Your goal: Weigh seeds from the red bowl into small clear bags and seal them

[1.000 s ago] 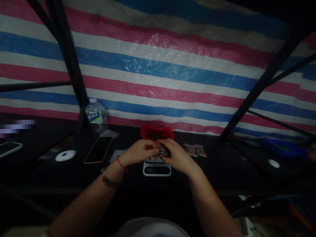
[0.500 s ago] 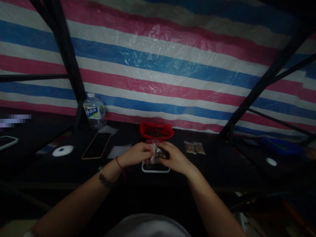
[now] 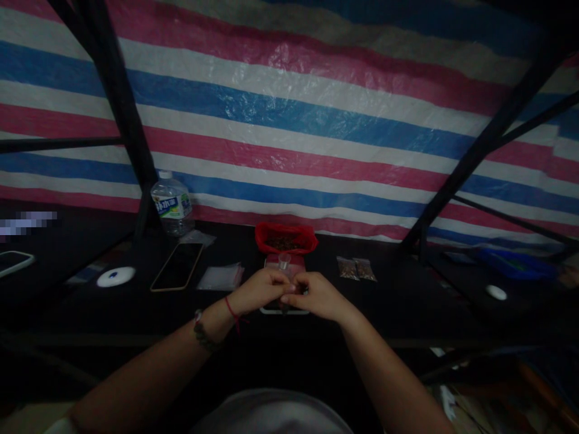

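My left hand (image 3: 260, 290) and my right hand (image 3: 313, 295) meet fingertip to fingertip above a small white scale (image 3: 284, 308) on the dark table. Both are pinched on a small clear bag, almost all of it hidden between the fingers. Just behind the hands a small clear cup (image 3: 284, 261) stands on a reddish tray (image 3: 286, 265). A red bag of dark seeds (image 3: 284, 239) sits open behind that. Two filled small bags (image 3: 356, 269) lie to the right.
A pile of empty clear bags (image 3: 221, 278), a phone (image 3: 177, 266), a white round disc (image 3: 116, 276) and a water bottle (image 3: 171, 205) are at the left. Black frame poles (image 3: 122, 102) cross before a striped tarp. A blue object (image 3: 515, 264) and a white thing (image 3: 496, 292) lie far right.
My hands have come down and closer together over the scale; the small bag that showed between them is now mostly hidden, and the cup and tray behind them have come into view.
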Tool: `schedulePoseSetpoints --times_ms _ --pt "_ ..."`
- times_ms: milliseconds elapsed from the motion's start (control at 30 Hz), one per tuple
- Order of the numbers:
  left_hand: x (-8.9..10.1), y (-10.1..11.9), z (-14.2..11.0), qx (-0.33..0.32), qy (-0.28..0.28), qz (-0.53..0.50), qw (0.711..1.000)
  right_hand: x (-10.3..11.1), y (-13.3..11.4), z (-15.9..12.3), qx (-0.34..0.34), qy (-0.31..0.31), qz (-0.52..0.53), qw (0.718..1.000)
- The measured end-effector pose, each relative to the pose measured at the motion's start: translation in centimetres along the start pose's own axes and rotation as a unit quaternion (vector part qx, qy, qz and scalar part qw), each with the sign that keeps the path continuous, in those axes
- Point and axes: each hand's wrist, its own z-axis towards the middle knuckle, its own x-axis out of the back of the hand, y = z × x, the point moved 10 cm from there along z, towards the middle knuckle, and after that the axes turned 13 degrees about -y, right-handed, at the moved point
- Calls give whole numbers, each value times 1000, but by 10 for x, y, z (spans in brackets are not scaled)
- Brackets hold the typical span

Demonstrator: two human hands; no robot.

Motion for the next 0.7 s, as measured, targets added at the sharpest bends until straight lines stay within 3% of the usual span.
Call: schedulePoseSetpoints --times_ms 300,467,600,700 --pt "-7 3 -2 3 -17 -24 1000 -6 10 4 27 -58 144 988" --pt "-8 7 -1 -10 -25 -18 999 -9 6 6 87 -106 210 968" --pt "-8 7 -2 -10 -21 -2 1000 -14 6 7 79 -122 208 967" --pt "0 3 -4 21 23 64 997 -13 11 9 44 -96 168 980"
